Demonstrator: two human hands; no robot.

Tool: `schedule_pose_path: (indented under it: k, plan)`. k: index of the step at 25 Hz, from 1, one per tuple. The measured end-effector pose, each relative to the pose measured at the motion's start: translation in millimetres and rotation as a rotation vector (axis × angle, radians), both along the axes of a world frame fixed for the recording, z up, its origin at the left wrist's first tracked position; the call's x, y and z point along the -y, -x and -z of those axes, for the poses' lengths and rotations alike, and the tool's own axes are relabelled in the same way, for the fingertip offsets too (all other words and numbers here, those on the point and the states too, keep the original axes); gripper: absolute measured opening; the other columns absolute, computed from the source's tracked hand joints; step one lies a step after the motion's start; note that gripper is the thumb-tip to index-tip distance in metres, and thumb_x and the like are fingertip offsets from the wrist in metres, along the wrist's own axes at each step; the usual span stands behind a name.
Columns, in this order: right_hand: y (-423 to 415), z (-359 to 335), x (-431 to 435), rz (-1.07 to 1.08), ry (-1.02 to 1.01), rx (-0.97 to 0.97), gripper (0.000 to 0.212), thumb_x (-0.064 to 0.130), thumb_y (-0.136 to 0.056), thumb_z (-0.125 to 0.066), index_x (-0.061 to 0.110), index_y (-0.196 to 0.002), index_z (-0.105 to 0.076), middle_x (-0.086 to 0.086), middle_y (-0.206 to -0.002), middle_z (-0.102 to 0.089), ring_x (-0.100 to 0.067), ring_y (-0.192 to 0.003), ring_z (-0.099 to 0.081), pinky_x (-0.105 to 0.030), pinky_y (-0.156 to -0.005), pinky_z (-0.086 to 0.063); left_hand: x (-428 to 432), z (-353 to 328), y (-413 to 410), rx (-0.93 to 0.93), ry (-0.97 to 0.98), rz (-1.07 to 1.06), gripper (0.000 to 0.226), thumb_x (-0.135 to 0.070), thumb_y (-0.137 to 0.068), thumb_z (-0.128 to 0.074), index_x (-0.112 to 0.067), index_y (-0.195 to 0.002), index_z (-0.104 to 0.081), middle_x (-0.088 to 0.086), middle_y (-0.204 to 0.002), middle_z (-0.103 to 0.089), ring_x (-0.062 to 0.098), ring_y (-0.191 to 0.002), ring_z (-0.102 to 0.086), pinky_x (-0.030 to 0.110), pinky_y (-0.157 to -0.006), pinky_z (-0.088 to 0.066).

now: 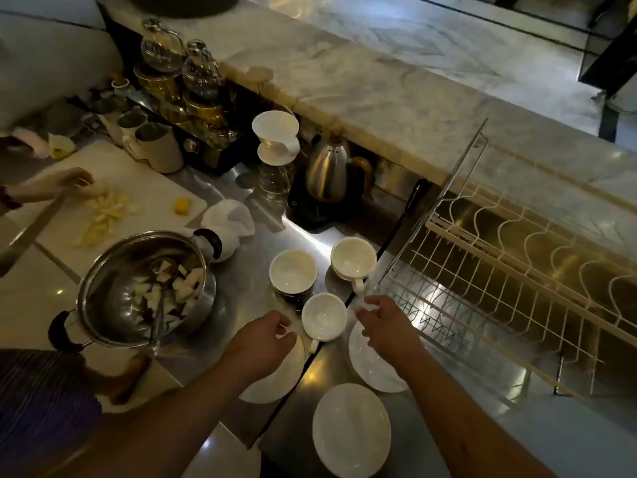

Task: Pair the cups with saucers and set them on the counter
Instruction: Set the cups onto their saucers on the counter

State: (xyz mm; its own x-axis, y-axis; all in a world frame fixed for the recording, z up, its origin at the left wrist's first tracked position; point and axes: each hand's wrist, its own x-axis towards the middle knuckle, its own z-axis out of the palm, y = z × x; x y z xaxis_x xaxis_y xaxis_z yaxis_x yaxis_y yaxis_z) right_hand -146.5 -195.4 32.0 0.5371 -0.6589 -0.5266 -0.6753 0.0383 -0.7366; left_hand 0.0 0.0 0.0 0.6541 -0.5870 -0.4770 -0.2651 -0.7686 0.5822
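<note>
3 cups behind 3 saucers on counter; pot left, rack right.

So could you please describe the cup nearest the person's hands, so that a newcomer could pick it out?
Start at the wire dish rack on the right and move left onto the steel counter, where three white cups stand. It is the nearest cup, between the left hand and right hand, handle pointing towards the camera.
</note>
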Motion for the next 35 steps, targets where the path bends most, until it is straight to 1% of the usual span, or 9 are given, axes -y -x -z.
schedule_pose_path:
  k: [3,6,8,10,13,18,21,26,35]
  plan:
    - [-17,8,15,0.086,-0.029,0.012,0.04,0.035,-0.097,-0.066,0.021,-0.133,-0.055,-0.01,-0.12,-0.066,-0.029,-0.105,-0.067,-0.052,-0.095,-0.056,-2,6,-4,0.067,-0.004,0.016,0.032,-0.041,-0.095,-0.064,-0.032,-0.125,-0.061,-0.007,-0.128,-0.067,0.016,-0.112,-0.063,0.035,-0.097,-0.052]
    - [-30,16,26,0.17,-0.123,0.024,0.044,0.034,-0.096,-0.068,0.023,-0.135,-0.053,-0.002,-0.101,-0.067,-0.021,-0.087,-0.07,-0.035,-0.07,-0.058,-7,14,-6,0.186,0.032,0.064,0.034,-0.04,-0.093,-0.065,-0.031,-0.126,-0.061,-0.005,-0.127,-0.066,0.016,-0.113,-0.061,0.034,-0.098,-0.051]
    - [-37,23,31,0.167,-0.121,0.021,0.041,0.035,-0.097,-0.067,0.023,-0.134,-0.054,-0.003,-0.097,-0.069,-0.022,-0.085,-0.072,-0.031,-0.065,-0.057,-7,19,-11,0.294,0.051,0.085,0.034,-0.04,-0.092,-0.066,-0.03,-0.124,-0.063,-0.006,-0.125,-0.066,0.016,-0.114,-0.059,0.032,-0.097,-0.049]
    - [-44,29,36,0.166,-0.101,0.005,0.036,0.037,-0.098,-0.066,0.022,-0.129,-0.058,-0.007,-0.095,-0.072,-0.026,-0.085,-0.075,-0.031,-0.062,-0.058,-6,25,-18,0.37,0.021,0.11,0.037,-0.042,-0.092,-0.065,-0.029,-0.126,-0.063,-0.004,-0.135,-0.063,0.019,-0.123,-0.055,0.034,-0.103,-0.046]
    - [-52,36,41,0.196,-0.11,-0.013,0.024,0.032,-0.099,-0.063,0.017,-0.118,-0.064,-0.012,-0.095,-0.074,-0.031,-0.087,-0.075,-0.029,-0.059,-0.058,-2,35,-29,0.432,-0.085,0.125,0.051,-0.047,-0.095,-0.061,-0.025,-0.141,-0.056,0.005,-0.158,-0.046,0.027,-0.145,-0.04,0.041,-0.118,-0.035]
    - [-59,42,49,0.232,-0.108,-0.077,0.01,0.028,-0.101,-0.06,0.021,-0.098,-0.066,-0.011,-0.09,-0.074,-0.025,-0.078,-0.072,-0.027,-0.053,-0.051,14,49,-56,0.398,-0.221,0.137,0.073,-0.056,-0.099,-0.048,-0.02,-0.159,-0.031,0.012,-0.17,-0.021,0.034,-0.156,-0.015,0.048,-0.127,-0.02]
    - [-62,44,50,0.227,-0.11,-0.109,0.019,0.032,-0.099,-0.063,0.027,-0.081,-0.063,-0.009,-0.087,-0.074,-0.022,-0.075,-0.07,-0.027,-0.052,-0.051,21,53,-70,0.359,-0.226,0.114,0.077,-0.055,-0.1,-0.048,-0.019,-0.162,-0.022,0.015,-0.171,-0.012,0.035,-0.157,-0.008,0.051,-0.127,-0.017]
    - [-65,50,46,0.226,-0.128,-0.123,0.019,0.034,-0.098,-0.066,0.025,-0.081,-0.066,-0.008,-0.084,-0.074,-0.02,-0.071,-0.069,-0.027,-0.053,-0.052,25,63,-80,0.387,-0.261,0.132,0.081,-0.058,-0.099,-0.046,-0.02,-0.164,-0.014,0.018,-0.172,-0.006,0.04,-0.157,-0.006,0.053,-0.127,-0.016]
    - [-64,48,43,0.276,-0.14,-0.037,0.018,0.028,-0.1,-0.065,0.023,-0.083,-0.069,-0.005,-0.073,-0.071,-0.011,-0.054,-0.063,-0.015,-0.037,-0.048,22,77,-82,0.407,-0.28,0.148,0.083,-0.063,-0.099,-0.04,-0.024,-0.164,-0.006,0.016,-0.172,0.001,0.038,-0.157,0.001,0.055,-0.126,-0.01]
